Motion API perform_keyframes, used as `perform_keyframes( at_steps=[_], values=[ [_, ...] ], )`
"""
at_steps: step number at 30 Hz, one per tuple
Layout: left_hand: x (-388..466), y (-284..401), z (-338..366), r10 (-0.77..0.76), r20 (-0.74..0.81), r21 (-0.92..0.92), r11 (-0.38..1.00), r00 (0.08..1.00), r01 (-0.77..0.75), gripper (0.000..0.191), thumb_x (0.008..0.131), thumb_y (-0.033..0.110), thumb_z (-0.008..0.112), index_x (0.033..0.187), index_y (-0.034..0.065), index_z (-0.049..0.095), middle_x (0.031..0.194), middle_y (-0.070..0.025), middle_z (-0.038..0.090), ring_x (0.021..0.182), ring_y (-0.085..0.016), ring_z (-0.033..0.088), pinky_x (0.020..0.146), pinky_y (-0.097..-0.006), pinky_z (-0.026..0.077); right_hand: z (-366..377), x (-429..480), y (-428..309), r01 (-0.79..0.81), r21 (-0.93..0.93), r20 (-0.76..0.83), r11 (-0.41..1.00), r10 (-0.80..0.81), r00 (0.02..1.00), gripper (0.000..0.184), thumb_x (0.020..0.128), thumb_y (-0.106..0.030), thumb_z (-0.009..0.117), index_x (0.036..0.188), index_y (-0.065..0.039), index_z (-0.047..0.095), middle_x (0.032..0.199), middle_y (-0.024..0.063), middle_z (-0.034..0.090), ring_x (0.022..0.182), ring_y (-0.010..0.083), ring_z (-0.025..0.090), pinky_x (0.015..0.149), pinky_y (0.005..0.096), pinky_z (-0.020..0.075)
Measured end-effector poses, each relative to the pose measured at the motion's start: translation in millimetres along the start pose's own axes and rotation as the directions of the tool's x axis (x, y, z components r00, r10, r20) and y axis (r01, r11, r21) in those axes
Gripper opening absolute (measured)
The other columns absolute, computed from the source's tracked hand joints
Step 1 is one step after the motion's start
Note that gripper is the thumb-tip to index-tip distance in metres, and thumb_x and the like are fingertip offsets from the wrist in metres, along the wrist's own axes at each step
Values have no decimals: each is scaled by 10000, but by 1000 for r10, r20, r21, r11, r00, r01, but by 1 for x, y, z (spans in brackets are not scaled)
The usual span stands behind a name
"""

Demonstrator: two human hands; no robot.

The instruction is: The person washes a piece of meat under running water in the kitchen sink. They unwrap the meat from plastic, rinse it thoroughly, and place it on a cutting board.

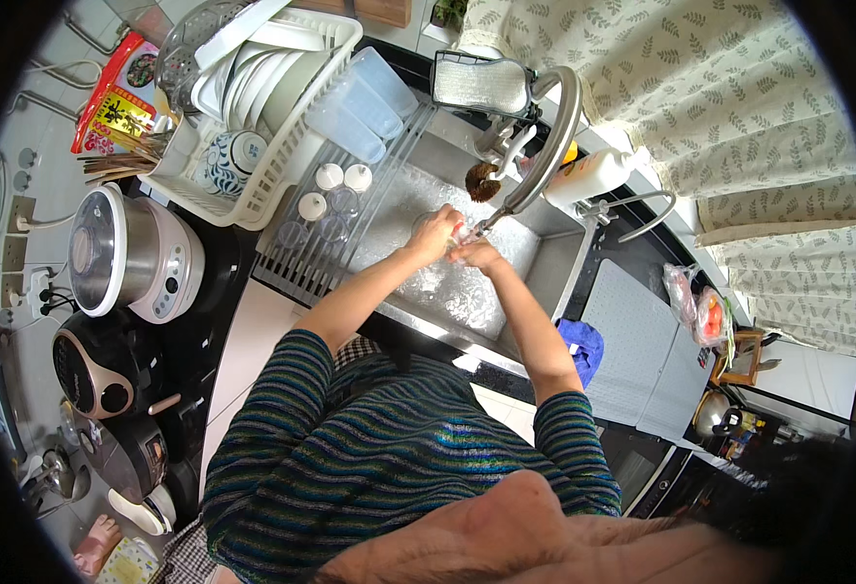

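Over the stainless steel sink (413, 193), my left hand (435, 235) and my right hand (477, 254) meet under the outlet of the gooseneck faucet (572, 109). Between them is a small clear object (461, 233) with a bit of red beside it, mostly covered by my fingers; it looks like a little container. Water runs over it, and the sink floor is wet. On the roll-up drying rack (271, 266) to the left sit several white round caps (329, 176) and small clear jars (334, 228). A brown scrub brush (482, 182) with a white handle hangs beyond my hands.
A white dish rack (282, 171) with plates and a patterned bowl (231, 162) stands at the far left, beside blue translucent bins (362, 102). A white bottle (592, 175) stands behind the faucet. Right of the sink are a blue cloth (581, 350) and a grey mat (617, 343).
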State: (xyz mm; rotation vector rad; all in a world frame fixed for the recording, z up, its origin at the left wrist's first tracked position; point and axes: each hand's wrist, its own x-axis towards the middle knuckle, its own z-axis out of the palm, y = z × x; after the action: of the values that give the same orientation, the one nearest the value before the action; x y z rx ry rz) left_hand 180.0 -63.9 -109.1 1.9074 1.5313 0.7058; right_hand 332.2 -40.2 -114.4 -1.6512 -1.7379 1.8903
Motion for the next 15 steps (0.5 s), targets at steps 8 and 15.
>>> perform_keyframes(
  at_steps=[8, 15],
  values=[
    [12, 21, -32, 73, 283, 302, 939, 956, -162, 167, 731, 138, 555, 852, 59, 639, 883, -151, 624, 830, -293, 626, 727, -384, 504, 4, 5, -12, 118, -499, 58, 859, -102, 993, 309, 700, -274, 659, 788, 19, 617, 723, 153, 632, 690, 264, 609, 633, 371, 478],
    [9, 1, 9, -433, 242, 209, 897, 868, 389, 230, 729, 194, 561, 855, 34, 668, 920, -192, 638, 893, -301, 624, 750, -384, 499, 29, 20, 5, 119, -548, -381, 828, -374, 846, 364, 793, -299, 422, 752, 12, 608, 739, 220, 619, 752, 377, 600, 709, 443, 467]
  ],
)
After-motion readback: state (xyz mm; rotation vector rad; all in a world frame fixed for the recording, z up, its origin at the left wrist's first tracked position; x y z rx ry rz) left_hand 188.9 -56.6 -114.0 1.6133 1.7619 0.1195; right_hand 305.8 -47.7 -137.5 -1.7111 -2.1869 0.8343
